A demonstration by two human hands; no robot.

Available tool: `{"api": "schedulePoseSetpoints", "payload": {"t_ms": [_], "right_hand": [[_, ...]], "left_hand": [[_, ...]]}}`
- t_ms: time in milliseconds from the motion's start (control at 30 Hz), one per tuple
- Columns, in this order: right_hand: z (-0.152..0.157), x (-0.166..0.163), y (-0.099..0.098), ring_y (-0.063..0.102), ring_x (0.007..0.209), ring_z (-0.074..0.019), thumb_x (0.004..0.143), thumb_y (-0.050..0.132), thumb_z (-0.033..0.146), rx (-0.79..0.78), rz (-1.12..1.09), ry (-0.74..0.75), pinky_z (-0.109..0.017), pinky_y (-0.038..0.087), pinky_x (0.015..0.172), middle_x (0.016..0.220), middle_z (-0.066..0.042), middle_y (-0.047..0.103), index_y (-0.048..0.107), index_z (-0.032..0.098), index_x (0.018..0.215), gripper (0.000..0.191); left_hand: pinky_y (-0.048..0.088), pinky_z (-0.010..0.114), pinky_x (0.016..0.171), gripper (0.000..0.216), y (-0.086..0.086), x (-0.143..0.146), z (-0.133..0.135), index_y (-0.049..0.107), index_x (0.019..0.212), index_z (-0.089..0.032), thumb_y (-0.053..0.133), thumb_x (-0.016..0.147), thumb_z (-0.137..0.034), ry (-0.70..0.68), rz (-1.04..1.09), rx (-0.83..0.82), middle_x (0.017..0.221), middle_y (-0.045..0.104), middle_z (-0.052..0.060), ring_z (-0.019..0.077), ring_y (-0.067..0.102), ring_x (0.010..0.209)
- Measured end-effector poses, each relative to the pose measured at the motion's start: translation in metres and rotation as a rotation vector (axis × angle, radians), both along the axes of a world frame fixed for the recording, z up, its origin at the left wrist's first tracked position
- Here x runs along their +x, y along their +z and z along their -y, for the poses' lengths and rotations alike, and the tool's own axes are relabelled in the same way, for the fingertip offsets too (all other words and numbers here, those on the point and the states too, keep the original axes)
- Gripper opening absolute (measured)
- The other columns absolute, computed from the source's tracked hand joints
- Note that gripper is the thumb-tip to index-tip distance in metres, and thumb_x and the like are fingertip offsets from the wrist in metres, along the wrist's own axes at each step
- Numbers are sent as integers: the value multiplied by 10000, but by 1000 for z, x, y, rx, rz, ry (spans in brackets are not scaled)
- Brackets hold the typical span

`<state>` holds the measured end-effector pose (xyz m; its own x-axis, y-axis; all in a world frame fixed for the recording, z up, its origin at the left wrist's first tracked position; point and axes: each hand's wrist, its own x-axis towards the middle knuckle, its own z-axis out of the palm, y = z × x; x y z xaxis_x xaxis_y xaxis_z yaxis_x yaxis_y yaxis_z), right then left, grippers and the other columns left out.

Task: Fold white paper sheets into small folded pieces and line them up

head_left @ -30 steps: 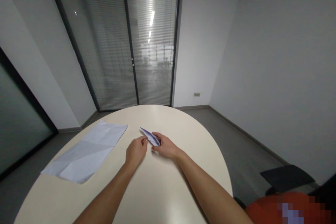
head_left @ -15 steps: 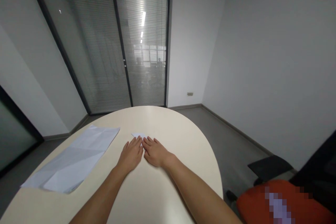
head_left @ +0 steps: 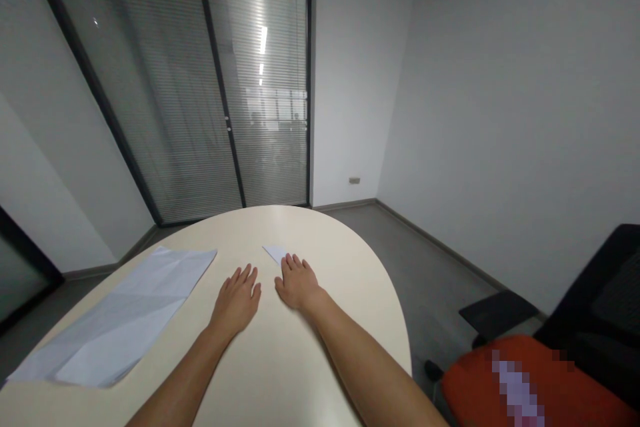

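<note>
So, both palms flat on the table (head_left: 275,373)
Right hand (head_left: 296,282) lies open, pressing down the small folded paper (head_left: 275,253), only its tip pokes out past the fingers. Left hand (head_left: 236,298) rests open just beside it, gripping nothing. 1 big creased sheet (head_left: 125,313) sits well off left.

My single view — head-worn camera, facing forward and down over near end of tabletop (head_left: 300,360), close above forearms — glass doors (head_left: 210,100) far ahead.
</note>
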<state>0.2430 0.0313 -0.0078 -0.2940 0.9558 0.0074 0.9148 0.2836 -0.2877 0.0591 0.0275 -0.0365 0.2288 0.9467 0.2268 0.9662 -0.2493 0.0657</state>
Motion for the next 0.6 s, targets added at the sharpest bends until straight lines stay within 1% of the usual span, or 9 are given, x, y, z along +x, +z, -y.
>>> {"api": "schedulePoseSetpoints", "payload": {"t_ms": [100, 200, 333, 467, 600], "right_hand": [[-7, 9, 1, 90, 1525, -308, 996, 257, 540, -68, 11, -78, -509, 95, 1221, 1637, -182, 122, 199, 35, 1573, 768], [-13, 16, 1, 27, 1531, -299, 979, 191, 621, -101, 32, -132, -498, 44, 1222, 1647, -159, 61, 129, 29, 1582, 848], [-22, 31, 0, -15, 1533, -284, 940, 129, 708, -107, 44, -164, -496, -2, 1219, 1654, -135, 32, 75, 38, 1587, 933], [-33, 59, -4, -38, 1532, -285, 914, 111, 754, -111, 69, -244, -490, -36, 1213, 1658, -125, 2, 49, 55, 1591, 975], [-48, 90, -9, -69, 1522, -339, 860, 123, 834, -134, 73, -309, -512, -32, 1208, 1663, -104, -22, 32, 73, 1593, 1061]], "left_hand": [[337, 507, 1147, 525, 0, 2, 0, 490, 1452, -113, 332, 991, -309, 5, -8, -9, 1551, 427, 126, 334, 376, 1435], [326, 497, 1156, 529, -1, 3, 0, 479, 1461, -116, 333, 991, -312, 22, -23, -21, 1560, 415, 117, 327, 368, 1442], [315, 484, 1163, 534, -3, 5, -2, 464, 1472, -120, 319, 997, -317, 34, -41, -18, 1564, 411, 109, 317, 358, 1449], [330, 492, 1152, 533, -3, 9, -3, 486, 1456, -107, 336, 981, -299, 50, -59, -15, 1554, 424, 121, 327, 379, 1436], [353, 448, 1143, 536, 0, 13, -6, 538, 1410, -79, 391, 954, -319, 46, -72, 6, 1509, 484, 147, 320, 434, 1400]]}}
